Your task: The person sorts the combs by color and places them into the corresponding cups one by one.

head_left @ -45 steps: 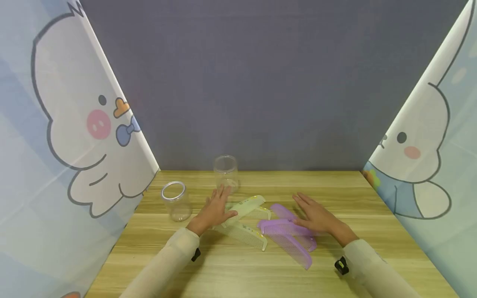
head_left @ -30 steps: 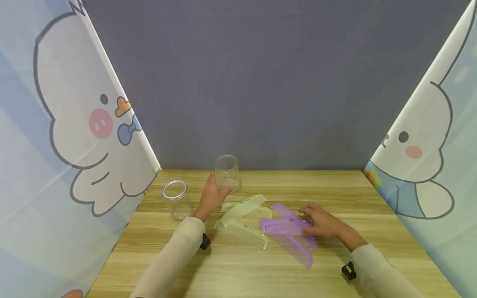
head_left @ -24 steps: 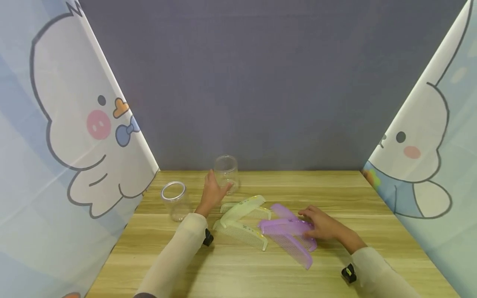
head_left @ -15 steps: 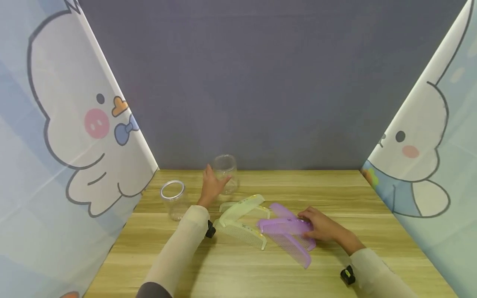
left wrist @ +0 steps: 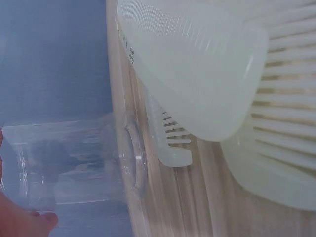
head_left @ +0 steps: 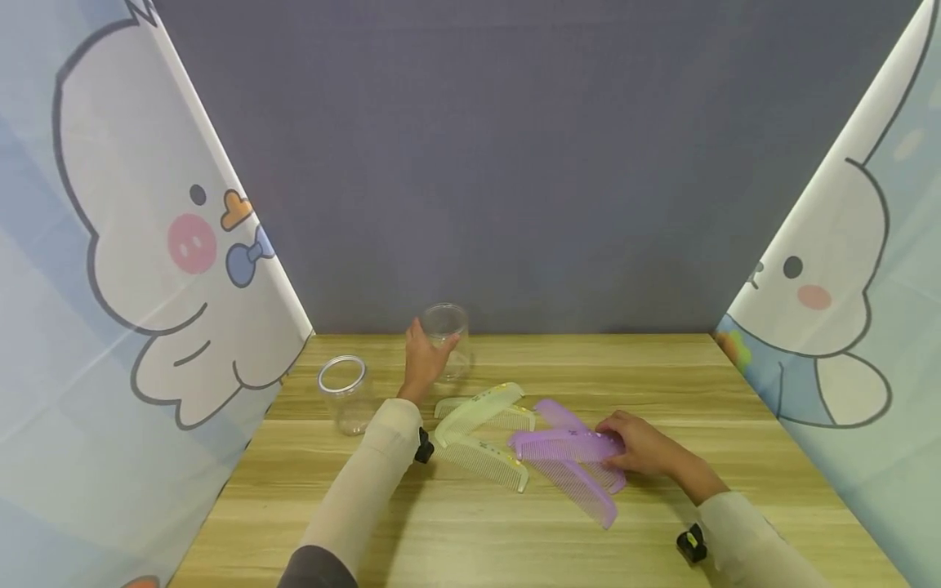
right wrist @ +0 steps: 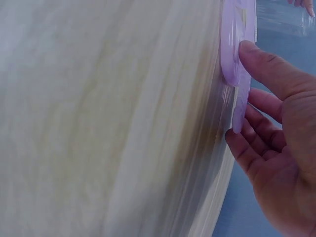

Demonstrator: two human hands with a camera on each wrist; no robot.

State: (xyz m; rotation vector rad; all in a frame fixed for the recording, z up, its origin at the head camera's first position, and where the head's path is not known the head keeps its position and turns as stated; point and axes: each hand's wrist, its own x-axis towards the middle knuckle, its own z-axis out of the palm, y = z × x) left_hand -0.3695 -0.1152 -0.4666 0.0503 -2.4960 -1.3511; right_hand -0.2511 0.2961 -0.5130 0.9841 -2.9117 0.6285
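In the head view my left hand (head_left: 425,359) is at the far clear jar (head_left: 459,361), fingers along its left side and thumb across its front. The left wrist view also has the thumb against the transparent wall of this jar (left wrist: 74,163). My right hand (head_left: 647,449) pinches the right end of the uppermost purple comb (head_left: 562,446), which lies across other purple combs. The right wrist view puts the thumb on one face of the purple comb (right wrist: 229,44) and the fingers behind. Between the hands lie overlapping pale green combs (head_left: 479,415).
A second clear jar (head_left: 344,402) with a pale rim stands at the left, beside the left forearm. The wood-grain table (head_left: 470,531) ends at a grey backdrop (head_left: 515,163), with cartoon-printed cloths (head_left: 176,343) at both sides.
My left hand has gone from over the green combs forward to the far jar and closed round it. My right hand's fingers have curled from straight onto the purple comb's end.
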